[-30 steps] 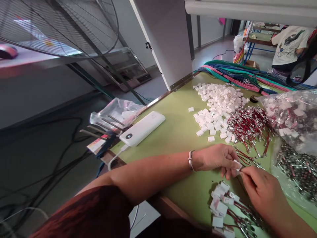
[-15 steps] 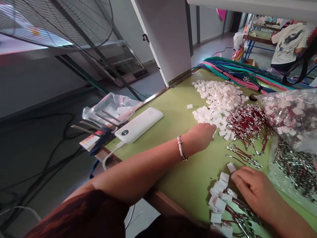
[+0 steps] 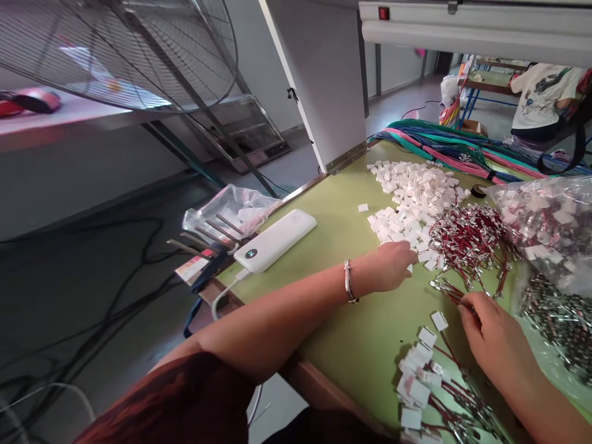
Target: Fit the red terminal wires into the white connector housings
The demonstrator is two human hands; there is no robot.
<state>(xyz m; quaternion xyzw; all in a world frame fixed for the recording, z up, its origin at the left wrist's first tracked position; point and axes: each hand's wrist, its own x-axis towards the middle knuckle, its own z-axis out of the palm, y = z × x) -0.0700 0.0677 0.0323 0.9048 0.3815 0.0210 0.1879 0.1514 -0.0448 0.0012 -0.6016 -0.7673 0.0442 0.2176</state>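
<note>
My left hand (image 3: 389,267) is closed at the near edge of a heap of white plastic connector housings (image 3: 419,185), with a white housing (image 3: 409,269) partly showing at its fingertips. My right hand (image 3: 497,333) has its fingers curled together on the ends of a few short red wires with metal terminals (image 3: 444,286). Those wires lie just in front of a larger pile of red terminal wires (image 3: 467,237). Left of my right hand, a single white housing with a wire (image 3: 439,320) lies apart. Below it is a cluster of wired housings (image 3: 419,391).
A white power bank (image 3: 277,242) with a cable lies at the table's left edge, beside a device with several antennas (image 3: 198,243). Clear plastic bags of parts (image 3: 550,228) stand on the right. Long coloured wire bundles (image 3: 430,145) run along the back. A person (image 3: 543,98) sits beyond.
My right hand has moved forward, from the single wired housing to the loose red wires; that housing now lies free. My left hand stays at the housings. The camera view has shifted.
</note>
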